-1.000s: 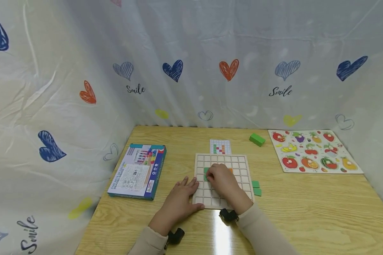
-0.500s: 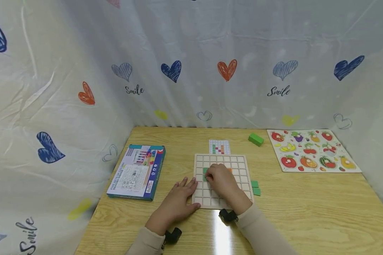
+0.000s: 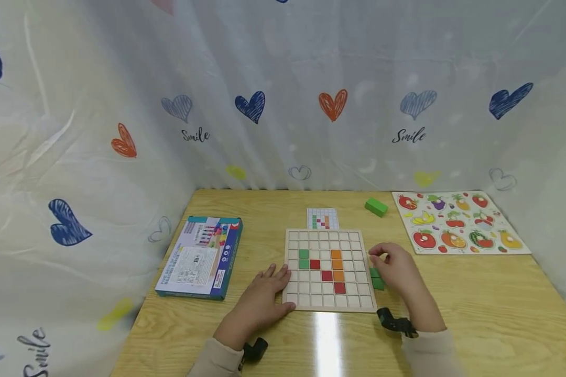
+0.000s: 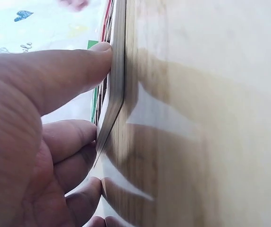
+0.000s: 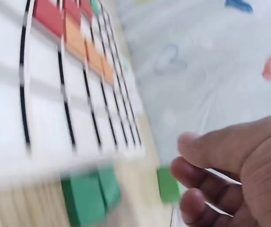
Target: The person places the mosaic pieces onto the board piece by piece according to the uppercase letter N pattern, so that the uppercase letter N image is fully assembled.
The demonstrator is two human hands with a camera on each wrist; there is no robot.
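Observation:
A square wooden grid board (image 3: 317, 298) lies on the table with green, red and orange square tiles in some of its cells. My left hand (image 3: 262, 296) rests at the board's left side, fingers spread, with thumb and fingertips touching its edge in the left wrist view. My right hand (image 3: 398, 269) is beside the board's right edge, fingers loosely bent and nothing seen between them. Just left of its fingertips, two loose green tiles (image 3: 376, 283) lie against the board. In the right wrist view these green tiles (image 5: 87, 198) sit below the board, apart from the fingers.
A small printed pattern card (image 3: 322, 218) lies behind the board. Farther right are a green block (image 3: 376, 207) and a fruit puzzle board (image 3: 462, 222). A flat toy box (image 3: 200, 256) lies at left. A hanging curtain (image 3: 287, 63) closes off the back.
My right hand has left the board's middle and moved right, to the loose green tiles. Two green tiles and the red and orange tiles now show uncovered. The left hand stays at the edge.

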